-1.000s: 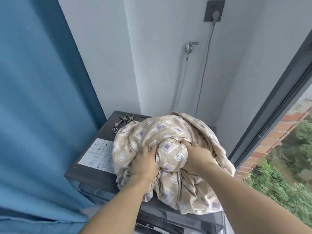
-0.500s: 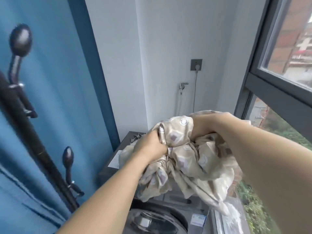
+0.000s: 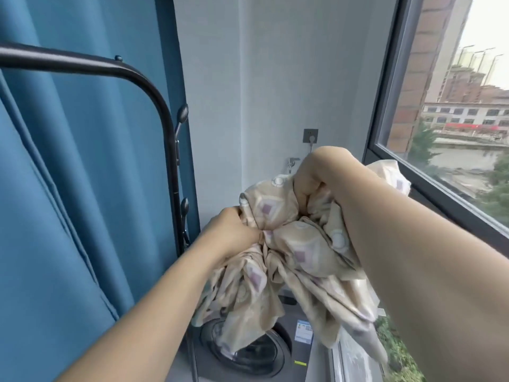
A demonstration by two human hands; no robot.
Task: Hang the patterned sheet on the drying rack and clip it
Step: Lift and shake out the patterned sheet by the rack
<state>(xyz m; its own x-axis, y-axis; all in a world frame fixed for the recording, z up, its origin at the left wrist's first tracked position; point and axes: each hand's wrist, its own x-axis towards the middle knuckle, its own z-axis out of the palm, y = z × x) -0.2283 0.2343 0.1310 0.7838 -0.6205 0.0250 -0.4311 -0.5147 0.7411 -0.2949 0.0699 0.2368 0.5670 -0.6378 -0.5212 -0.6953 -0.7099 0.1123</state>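
Note:
The patterned sheet (image 3: 297, 260), beige with purple squares and white circles, is bunched up in the air in front of me. My left hand (image 3: 234, 232) grips its left side. My right hand (image 3: 316, 175) grips the top of the bundle, a little higher. Loose folds hang down over the washing machine (image 3: 256, 357). The black drying rack (image 3: 154, 86) stands to the left, its top bar curving down into a post with knobbed hooks. No clips are in view.
A blue curtain (image 3: 68, 188) hangs behind the rack. A wall socket (image 3: 310, 135) and a tap (image 3: 292, 162) sit on the far white wall. A large window (image 3: 446, 119) with a dark frame runs along the right.
Both hands have lifted the sheet off the washing machine's top and raised it higher. My view has tilted up, bringing the rack's top bar into sight.

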